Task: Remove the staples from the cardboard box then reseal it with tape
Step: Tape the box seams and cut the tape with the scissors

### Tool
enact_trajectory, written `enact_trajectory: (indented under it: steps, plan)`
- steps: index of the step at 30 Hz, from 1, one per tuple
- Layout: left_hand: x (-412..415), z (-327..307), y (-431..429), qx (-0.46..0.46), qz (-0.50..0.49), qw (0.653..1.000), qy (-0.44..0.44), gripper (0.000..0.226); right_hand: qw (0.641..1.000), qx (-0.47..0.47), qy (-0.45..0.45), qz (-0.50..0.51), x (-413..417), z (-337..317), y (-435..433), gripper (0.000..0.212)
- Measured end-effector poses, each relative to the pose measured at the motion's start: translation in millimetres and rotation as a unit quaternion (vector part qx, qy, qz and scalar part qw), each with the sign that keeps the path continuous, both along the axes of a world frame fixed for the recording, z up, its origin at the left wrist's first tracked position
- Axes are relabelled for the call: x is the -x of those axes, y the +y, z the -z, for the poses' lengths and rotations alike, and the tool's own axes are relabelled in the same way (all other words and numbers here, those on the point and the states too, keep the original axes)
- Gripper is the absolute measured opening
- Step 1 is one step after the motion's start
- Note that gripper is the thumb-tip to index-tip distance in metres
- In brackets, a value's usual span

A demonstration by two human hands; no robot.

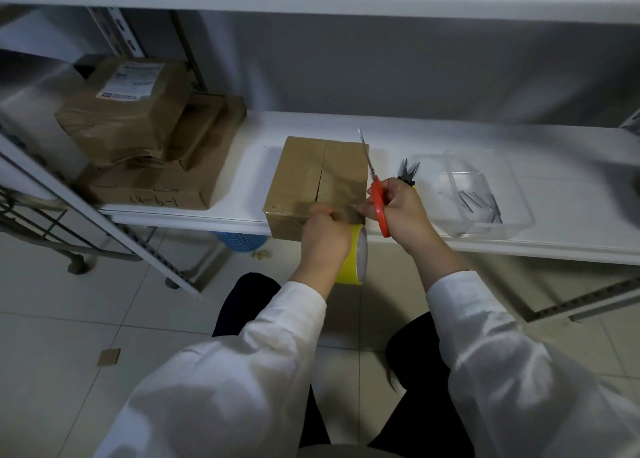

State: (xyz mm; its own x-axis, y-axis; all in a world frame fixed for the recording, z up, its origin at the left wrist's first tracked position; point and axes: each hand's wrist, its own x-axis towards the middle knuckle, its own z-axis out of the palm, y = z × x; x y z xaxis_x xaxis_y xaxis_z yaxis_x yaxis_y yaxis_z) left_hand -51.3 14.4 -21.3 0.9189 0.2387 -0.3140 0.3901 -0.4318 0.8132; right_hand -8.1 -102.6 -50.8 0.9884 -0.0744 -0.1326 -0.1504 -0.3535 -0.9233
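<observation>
While a stack of cardboard parcels (145, 135) sits at the ten o'clock end of the white shelf (242, 194), the cardboard box (318, 177) that the task concerns stands at the shelf's front edge, close to the centre of the view, its two top flaps meeting along a seam that runs from twelve towards six o'clock. Brownish tape (349, 211) lies across the near part of its top and down over the front edge. The left hand (325, 239) is closed, its fingertips pressing at the box's near top edge on the tape, and a yellow tape roll (353, 260) hangs just below and behind that hand, in front of the box's front face; whether the hand itself grips the roll cannot be told. At three o'clock from it, the right hand (398, 208) is curled around the orange handles of the scissors (375, 184), whose blades point up towards twelve o'clock along the box's right edge, while its fingertips touch the tape at the near right corner. Just beyond that hand lie black pliers (408, 172) on the shelf. Further towards three o'clock stands a clear plastic container (519, 215) holding a few metal staples (479, 203). A blue basket (239, 241) shows under the shelf.
</observation>
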Motion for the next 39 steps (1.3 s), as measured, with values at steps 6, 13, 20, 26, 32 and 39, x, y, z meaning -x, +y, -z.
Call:
enact_trajectory:
  steps: [6,13,20,26,32,39]
  plan:
    - [-1.8,-0.5,0.6,-0.018,0.003,1.0,0.007,0.027,1.0,0.0,0.002,0.011,2.1,3.2,0.5,0.031]
    - [-3.0,3.9,-2.0,-0.041,0.001,0.999,0.003,0.026,1.0,0.027,0.008,0.005,0.7,7.5,-0.1,0.031]
    - [-0.4,10.8,-4.3,-0.031,-0.02,0.999,-0.02,0.023,0.996,0.072,0.046,0.004,-3.4,3.5,-7.3,0.036]
    - [-1.4,10.8,-5.6,-0.009,-0.036,0.999,-0.027,0.023,0.991,0.115,-0.004,0.071,-5.3,-4.5,10.3,0.065]
    - [-0.3,14.0,-0.8,0.089,-0.031,0.995,-0.017,0.017,0.988,0.143,0.006,0.063,-4.9,-4.3,20.5,0.065]
    - [11.8,17.1,7.5,0.264,-0.062,0.962,-0.009,0.037,0.985,0.116,-0.1,-0.086,7.7,-8.2,17.2,0.049]
